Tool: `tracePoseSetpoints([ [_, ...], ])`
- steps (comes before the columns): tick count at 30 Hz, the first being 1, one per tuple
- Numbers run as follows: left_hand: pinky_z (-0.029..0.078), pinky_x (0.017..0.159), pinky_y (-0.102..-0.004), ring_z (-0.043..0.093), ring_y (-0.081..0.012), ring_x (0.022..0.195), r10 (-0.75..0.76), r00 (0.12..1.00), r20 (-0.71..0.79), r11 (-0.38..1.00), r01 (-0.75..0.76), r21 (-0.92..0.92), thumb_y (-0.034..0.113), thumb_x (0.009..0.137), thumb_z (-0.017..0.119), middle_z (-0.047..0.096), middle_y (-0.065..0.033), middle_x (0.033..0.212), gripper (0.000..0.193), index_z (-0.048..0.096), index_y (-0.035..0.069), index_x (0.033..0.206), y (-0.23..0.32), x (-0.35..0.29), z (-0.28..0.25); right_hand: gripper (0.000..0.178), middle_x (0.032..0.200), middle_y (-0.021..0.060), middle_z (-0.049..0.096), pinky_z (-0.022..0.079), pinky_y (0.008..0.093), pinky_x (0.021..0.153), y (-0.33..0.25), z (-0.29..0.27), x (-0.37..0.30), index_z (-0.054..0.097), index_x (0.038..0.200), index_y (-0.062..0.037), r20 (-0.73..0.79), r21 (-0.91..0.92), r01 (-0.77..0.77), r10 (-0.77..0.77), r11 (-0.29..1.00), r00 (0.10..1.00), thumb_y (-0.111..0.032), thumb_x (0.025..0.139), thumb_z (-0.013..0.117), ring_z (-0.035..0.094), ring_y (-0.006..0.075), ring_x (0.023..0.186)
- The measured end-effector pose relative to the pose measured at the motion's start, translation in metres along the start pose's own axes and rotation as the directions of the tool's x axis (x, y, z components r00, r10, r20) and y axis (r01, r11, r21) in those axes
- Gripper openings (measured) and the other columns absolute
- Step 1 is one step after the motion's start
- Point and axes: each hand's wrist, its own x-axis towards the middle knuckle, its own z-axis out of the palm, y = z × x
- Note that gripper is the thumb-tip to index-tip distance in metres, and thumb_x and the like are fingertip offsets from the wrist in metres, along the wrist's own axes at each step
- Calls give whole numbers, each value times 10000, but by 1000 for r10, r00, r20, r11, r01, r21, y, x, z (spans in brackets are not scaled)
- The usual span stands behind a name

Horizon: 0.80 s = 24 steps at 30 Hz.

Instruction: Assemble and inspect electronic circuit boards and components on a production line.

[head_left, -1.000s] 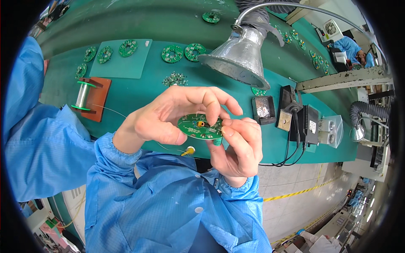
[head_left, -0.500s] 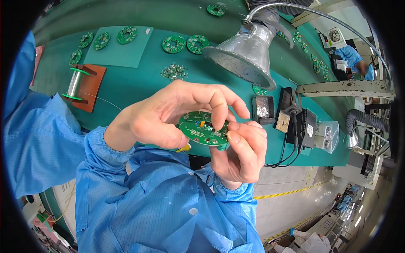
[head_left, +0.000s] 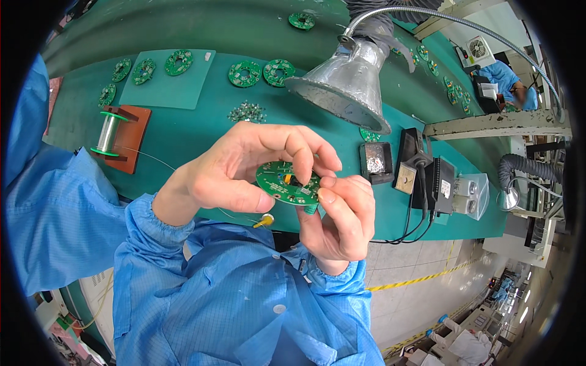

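The metal fume hood [head_left: 351,76] serves as the landmark. On its near side, toward the person and a little to its left, a round green circuit board [head_left: 274,188] is held in the air between both hands. The left hand [head_left: 235,160] arches over the board, its thumb along the near left rim and a bent fingertip down at the central opening; the right hand [head_left: 345,215] pinches the right rim between thumb and fingers.

The board is tilted, its printed face up, with pale markings, thin pins at the far left, a yellow-and-dark component by the opening and a green ridged part below its right edge.

To the near right of the hood, a black open tray [head_left: 376,179] contains silvery material, too small to identify. Farther right, a clear plastic box [head_left: 481,198] holds two rounded pale pieces. Well left of the hood, a green-flanged spool [head_left: 107,133] wound with silvery wire sits on a reddish-brown stand [head_left: 139,140]. Between spool and hood lies a heap of tiny components [head_left: 247,112].
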Motion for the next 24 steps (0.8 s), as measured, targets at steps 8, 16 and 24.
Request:
tracePoseSetpoints([
  [8, 376, 1012, -389, 537, -260, 1133, -72, 997, 25, 997, 72, 11, 134, 717, 637, 561, -198, 1206, 285, 582, -14, 954, 7, 2, 3, 420, 924, 137, 648, 483, 354, 643, 0, -6, -2, 646, 1006, -14, 24, 2, -11, 11, 1000, 1000, 64, 620, 793, 628, 246, 758],
  [16, 420, 1011, -368, 537, -223, 1186, -46, 998, -44, 985, 38, -171, 147, 948, 561, 563, -166, 1271, 285, 551, -35, 1167, -11, -7, 6, 438, 911, 165, 653, 526, 308, 681, -1, -5, -3, 651, 1006, 37, 15, 51, -186, 185, 981, 983, 144, 601, 781, 644, 241, 784],
  [24, 434, 1003, -363, 553, -217, 1166, -51, 990, -134, 997, 42, -71, 163, 994, 509, 582, -174, 1245, 281, 545, -39, 1185, -9, -5, 10, 429, 921, 161, 654, 524, 312, 689, 3, -3, -3, 648, 1017, 39, -19, 62, -183, 184, 981, 983, 139, 620, 779, 641, 239, 805],
])
